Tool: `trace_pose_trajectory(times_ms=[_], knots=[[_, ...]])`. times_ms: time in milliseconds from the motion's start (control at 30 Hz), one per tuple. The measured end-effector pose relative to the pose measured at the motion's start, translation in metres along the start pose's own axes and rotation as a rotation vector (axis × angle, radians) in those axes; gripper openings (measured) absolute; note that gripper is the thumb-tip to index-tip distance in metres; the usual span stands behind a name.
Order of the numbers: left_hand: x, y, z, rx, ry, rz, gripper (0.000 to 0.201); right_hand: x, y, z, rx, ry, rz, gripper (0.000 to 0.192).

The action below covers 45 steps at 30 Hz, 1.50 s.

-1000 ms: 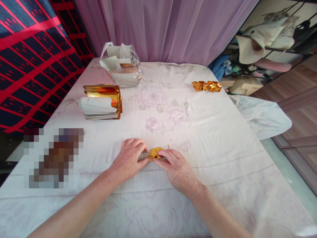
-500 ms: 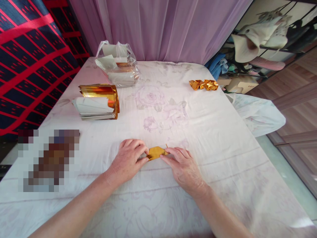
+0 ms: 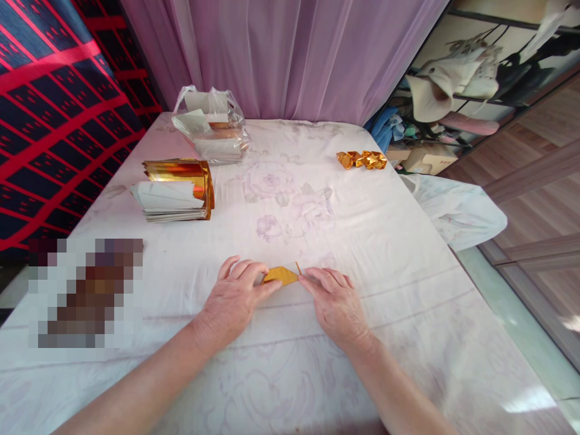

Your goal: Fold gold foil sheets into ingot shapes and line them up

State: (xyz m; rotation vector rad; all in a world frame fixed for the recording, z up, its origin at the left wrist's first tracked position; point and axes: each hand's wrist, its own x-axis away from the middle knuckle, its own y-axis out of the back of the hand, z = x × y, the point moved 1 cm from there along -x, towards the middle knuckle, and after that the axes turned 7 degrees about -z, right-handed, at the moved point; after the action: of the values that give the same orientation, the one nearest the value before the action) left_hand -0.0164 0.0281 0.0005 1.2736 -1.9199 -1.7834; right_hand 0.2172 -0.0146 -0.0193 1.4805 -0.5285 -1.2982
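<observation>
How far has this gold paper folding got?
Done: a few folded gold pieces lie at the far right of the table. In hand: the left hand and right hand press one gold sheet flat. Left: a thick stack of sheets, plus more in a plastic bag.

No readable text, label or number anywhere.

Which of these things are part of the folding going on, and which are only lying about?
In use: left hand, right hand, gold paper piece.

Lying about: stack of gold sheets, plastic bag of paper, folded gold pieces, white cloth.
</observation>
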Motion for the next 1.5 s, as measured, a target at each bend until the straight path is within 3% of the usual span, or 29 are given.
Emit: trace_pose_trajectory(times_ms=[233, 1000, 1267, 1500], knots=[[-0.001, -0.001, -0.016, -0.132, -0.104, 0.015, 0.041, -0.001, -0.001, 0.000, 0.013, -0.001, 0.007, 0.044], [0.037, 0.026, 0.005, -0.182, -0.052, 0.079, 0.051, -0.001, -0.001, 0.001, -0.012, -0.034, -0.011, 0.042], [0.018, 0.028, -0.012, -0.191, -0.012, 0.034, 0.022, 0.000, -0.001, 0.003, -0.007, -0.035, -0.029, 0.037], [-0.005, 0.015, -0.025, -0.272, 0.079, 0.044, 0.021, 0.000, 0.001, 0.005, 0.019, -0.041, -0.052, 0.036]])
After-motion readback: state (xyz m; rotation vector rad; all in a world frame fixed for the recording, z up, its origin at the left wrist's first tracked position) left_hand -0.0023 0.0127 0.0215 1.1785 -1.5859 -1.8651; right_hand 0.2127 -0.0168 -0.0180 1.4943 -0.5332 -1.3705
